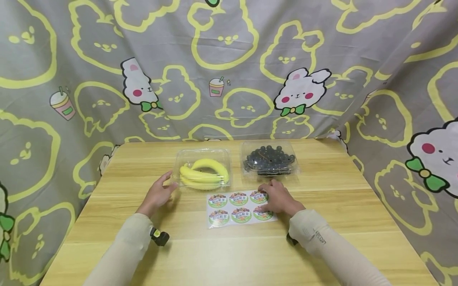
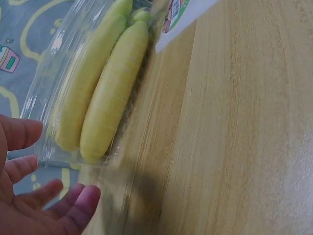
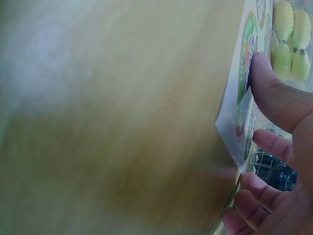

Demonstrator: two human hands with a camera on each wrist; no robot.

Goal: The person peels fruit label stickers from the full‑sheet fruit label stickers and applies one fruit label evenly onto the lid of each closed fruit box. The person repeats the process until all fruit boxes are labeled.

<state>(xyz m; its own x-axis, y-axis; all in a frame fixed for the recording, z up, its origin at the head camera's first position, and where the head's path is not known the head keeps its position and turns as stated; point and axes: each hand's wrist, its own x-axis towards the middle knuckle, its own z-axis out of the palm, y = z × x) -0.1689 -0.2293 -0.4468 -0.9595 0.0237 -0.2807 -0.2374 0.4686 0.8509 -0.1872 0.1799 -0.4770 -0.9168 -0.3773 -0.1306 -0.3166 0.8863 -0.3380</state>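
My left hand [image 1: 160,193] is spread beside the left end of a clear plastic box [image 1: 219,152], fingertips close to its wall. Inside that box lie yellow bananas [image 2: 110,90]. On the table in front of the boxes is a white sheet of round stickers [image 1: 229,208], printed in green with fruit pictures. My right hand [image 1: 280,198] is over the sheet's right end, its thumb [image 3: 262,73] resting on a sticker and its fingers spread near the far edge. Behind it stands a second clear box [image 1: 250,147] of dark grapes [image 1: 272,159].
The wooden table [image 1: 229,258] carries both boxes toward its back edge. A grey curtain [image 1: 243,51] with yellow outlines and white bunny figures hangs behind the table and along both sides. A small black device [image 1: 160,237] is strapped at my left wrist.
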